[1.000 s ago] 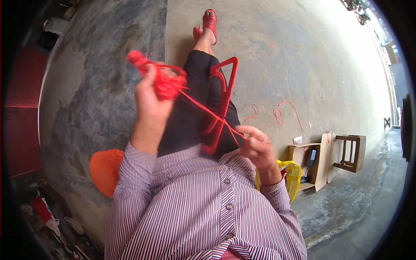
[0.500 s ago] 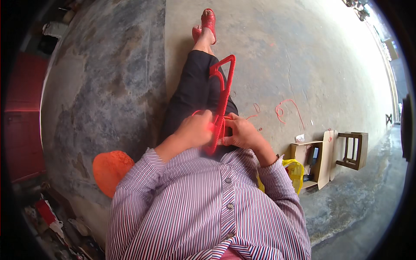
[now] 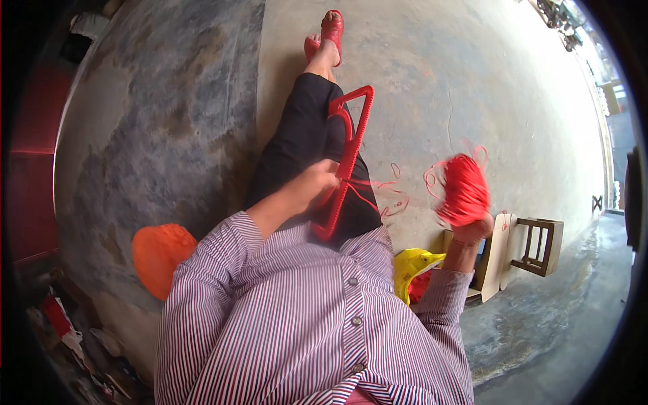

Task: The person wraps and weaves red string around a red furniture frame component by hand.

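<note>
My left hand [image 3: 316, 183] is closed around the red plastic frame [image 3: 349, 158], which has a ridged edge and stands tilted over my lap. Several red strands [image 3: 364, 183] run rightward from the frame beside my fingers. Out to the right, my right hand [image 3: 472, 231] grips a bundle of red cord [image 3: 464, 191], smeared by motion, with loose loops about its top. My palm and most of the right fingers are hidden behind the bundle. Under the frame lie my legs in black trousers [image 3: 290, 145].
By my right sleeve sits a yellow plastic bag [image 3: 407, 265] with something red inside. Beyond it are an open cardboard box [image 3: 496, 263] and a small wooden stool [image 3: 543, 248]. An orange rounded object [image 3: 162, 260] lies at my left. Red cord scraps [image 3: 395, 170] lie on the concrete floor.
My right hand has left the frame and swung out to the right, now holding the bundle of red cord. The left hand stays on the frame. The yellow bag looks shifted and shows red inside.
</note>
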The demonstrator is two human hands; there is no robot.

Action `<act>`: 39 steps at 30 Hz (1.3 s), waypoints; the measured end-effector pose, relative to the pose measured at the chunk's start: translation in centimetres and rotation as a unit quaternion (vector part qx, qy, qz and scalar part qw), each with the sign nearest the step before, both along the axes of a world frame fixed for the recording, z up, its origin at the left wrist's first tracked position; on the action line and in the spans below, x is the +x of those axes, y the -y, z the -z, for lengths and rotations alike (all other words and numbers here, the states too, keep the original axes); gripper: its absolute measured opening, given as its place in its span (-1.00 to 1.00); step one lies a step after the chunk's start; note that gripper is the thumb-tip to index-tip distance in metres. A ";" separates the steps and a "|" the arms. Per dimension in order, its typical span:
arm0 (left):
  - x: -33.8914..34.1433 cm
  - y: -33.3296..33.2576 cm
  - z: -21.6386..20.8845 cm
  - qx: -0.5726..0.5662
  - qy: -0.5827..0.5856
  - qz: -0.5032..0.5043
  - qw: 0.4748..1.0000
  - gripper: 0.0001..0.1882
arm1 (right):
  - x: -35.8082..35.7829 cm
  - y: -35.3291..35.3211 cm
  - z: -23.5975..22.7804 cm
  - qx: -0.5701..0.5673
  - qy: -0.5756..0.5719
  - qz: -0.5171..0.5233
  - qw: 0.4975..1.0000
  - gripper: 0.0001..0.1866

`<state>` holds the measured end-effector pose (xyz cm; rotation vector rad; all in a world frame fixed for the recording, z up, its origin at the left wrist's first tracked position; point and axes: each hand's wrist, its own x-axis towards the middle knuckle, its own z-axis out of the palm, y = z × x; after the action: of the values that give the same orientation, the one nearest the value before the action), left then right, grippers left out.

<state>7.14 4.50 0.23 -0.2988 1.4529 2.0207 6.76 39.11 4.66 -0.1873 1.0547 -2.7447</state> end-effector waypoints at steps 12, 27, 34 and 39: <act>0.7 -1.4 0.2 0.113 0.049 -0.049 0.991 -0.68 | 2.2 -2.3 0.0 -0.044 0.005 0.044 0.998 -0.55; 1.2 -0.5 1.0 0.131 0.008 0.012 0.991 -0.48 | 2.3 10.4 -3.7 0.030 0.123 -0.056 0.990 -0.68; 1.4 -1.6 -0.2 0.120 -0.005 -0.004 0.993 -0.21 | 5.1 13.3 -6.0 0.048 0.125 -0.109 0.985 -0.54; 2.2 -3.3 -4.8 -0.300 -0.485 -0.025 0.821 -0.20 | 5.6 13.0 -9.7 -0.010 0.078 -0.170 0.982 -0.45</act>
<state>9.35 7.84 5.04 0.5615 2.7222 1.7229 12.40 26.13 14.37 -0.1381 0.8653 -2.4202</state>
